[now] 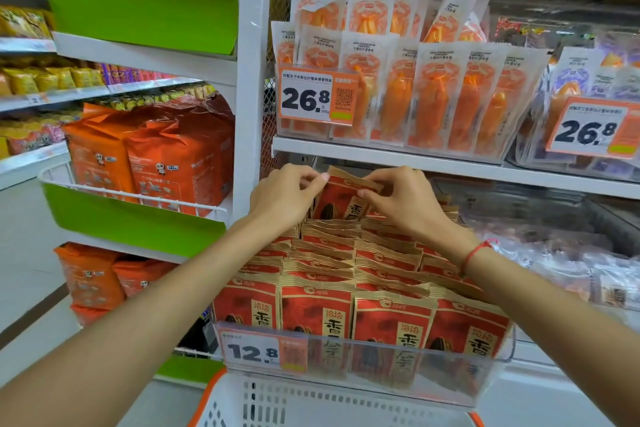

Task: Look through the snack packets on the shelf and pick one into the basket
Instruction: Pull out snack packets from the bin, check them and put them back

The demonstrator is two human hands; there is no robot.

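Reaching over the clear bin (363, 367) of red sunflower-seed packets, you have both hands at its far end, so I place everything against that bin, going left to right. Left of it hang the orange bags (156, 159) in the white wire rack; I count two large ones in front there, and more on the rack below. Your left hand (287, 198) pinches the top left corner of the raised packet (343, 198) at the back of the bin. Your right hand (405, 201) pinches its top right edge and face, a red string on that wrist. So each grip is closed on that one packet, which stands lifted above its row, still over the bin and under the shelf edge. Nearest you, below the bin's front wall, sits the basket (221, 392), white mesh with an orange rim.

Risks, as I judge them: the packets are packed tight, so pulling this one up could drag a neighbour out and drop it behind the bin. Lifting straight up could knock the packet or your knuckles against the shelf above. Carrying it back over the rows, a loose corner pinch could let it slip short of the basket.

Counts: four packets across the bin's front row, many rows behind, too overlapped to count; two "26.8" price tags above, one "12.8" tag on the bin.
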